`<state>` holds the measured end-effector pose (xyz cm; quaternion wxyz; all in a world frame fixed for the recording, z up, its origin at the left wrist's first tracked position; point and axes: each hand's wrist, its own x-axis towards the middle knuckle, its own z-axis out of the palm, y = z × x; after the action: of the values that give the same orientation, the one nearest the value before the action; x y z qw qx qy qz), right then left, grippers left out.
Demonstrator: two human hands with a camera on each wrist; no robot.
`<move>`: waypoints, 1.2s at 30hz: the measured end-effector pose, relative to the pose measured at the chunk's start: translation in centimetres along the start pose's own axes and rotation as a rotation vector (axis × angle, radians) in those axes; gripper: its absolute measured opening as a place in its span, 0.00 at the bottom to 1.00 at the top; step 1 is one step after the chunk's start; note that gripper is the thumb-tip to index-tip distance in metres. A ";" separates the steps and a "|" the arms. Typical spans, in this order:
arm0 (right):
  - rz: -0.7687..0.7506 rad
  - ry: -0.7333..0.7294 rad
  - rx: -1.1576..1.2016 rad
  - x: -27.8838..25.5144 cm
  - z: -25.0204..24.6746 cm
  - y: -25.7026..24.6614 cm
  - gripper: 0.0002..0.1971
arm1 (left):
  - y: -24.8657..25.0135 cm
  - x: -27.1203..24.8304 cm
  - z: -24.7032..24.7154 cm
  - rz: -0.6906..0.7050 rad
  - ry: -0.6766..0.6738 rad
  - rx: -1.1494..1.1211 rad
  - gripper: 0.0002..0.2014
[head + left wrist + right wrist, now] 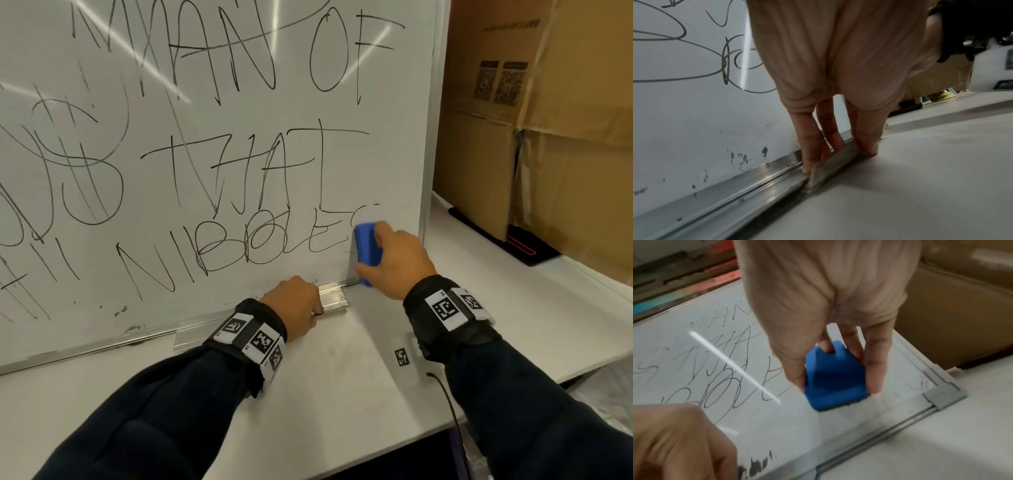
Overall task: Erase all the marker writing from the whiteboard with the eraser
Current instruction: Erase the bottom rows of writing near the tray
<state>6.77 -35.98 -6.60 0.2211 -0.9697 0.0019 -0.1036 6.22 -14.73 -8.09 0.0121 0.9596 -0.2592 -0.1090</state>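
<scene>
Whiteboard (212,144): stands upright on the tabletop (342,377), bottom edge resting on it, aluminium frame all round. Black marker writing (239,171) covers most of the surface in overlapping scrawl; readable parts include "MAN OF" at the top and "NIBBLE" in the bottom row. The patch at the bottom right corner, below and beside the eraser, shows only faint grey smudging. Dark ink flecks sit along the lower edge.

Tabletop: pale, plain surface in front of and to the right of the board.

Cardboard boxes (534,113): brown, stacked on the right behind the board's right edge.

My right hand (394,260): curled round the eraser, thumb on 1 long side and fingers on the other, pressing it flat to the board.

My left hand (294,311): at the board's bottom frame, fingers bent down onto the short metal bracket (334,301) that sits where frame meets tabletop; in the left wrist view the fingertips (807,167) pinch this piece from both sides.

Eraser (366,253): blue, block-shaped, held upright against the board near its lower right corner, at the end of the "NIBBLE" row, just inside the right frame.

Wrist bands: black, 1 on each wrist, carrying square black-and-white markers.
</scene>
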 end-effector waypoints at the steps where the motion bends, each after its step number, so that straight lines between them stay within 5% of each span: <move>1: -0.010 0.069 0.019 0.2 -0.4 -0.2 0.33 | 0.1 0.0 -0.2 -0.002 -0.003 0.002 0.14; 3: -0.026 0.102 0.034 0.6 -0.7 -0.5 0.33 | 0.1 0.0 -0.4 -0.003 -0.019 -0.010 0.14; 9: -0.022 -0.267 -0.039 -0.2 1.2 -0.7 0.32 | 0.1 0.3 -0.8 -0.037 -0.060 -0.055 0.18; 15: -0.099 0.217 0.105 1.8 -2.0 -1.0 0.30 | 0.2 0.2 -1.3 -0.046 -0.085 -0.053 0.18; 23: -0.040 -0.163 -0.001 0.2 1.5 -0.4 0.32 | -0.1 0.3 -1.0 -0.054 -0.085 -0.073 0.19; 29: -0.036 0.245 0.138 2.4 -2.8 0.8 0.27 | -0.1 0.1 -1.0 -0.053 -0.084 -0.061 0.17; 36: -0.004 -0.299 -0.023 0.3 1.0 -0.1 0.28 | -0.2 0.3 -0.7 -0.072 -0.076 -0.087 0.19</move>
<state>7.26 -35.49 -7.40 0.2078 -0.9768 -0.0316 0.0414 6.68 -14.73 -7.43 0.0399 0.9621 -0.2197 -0.1569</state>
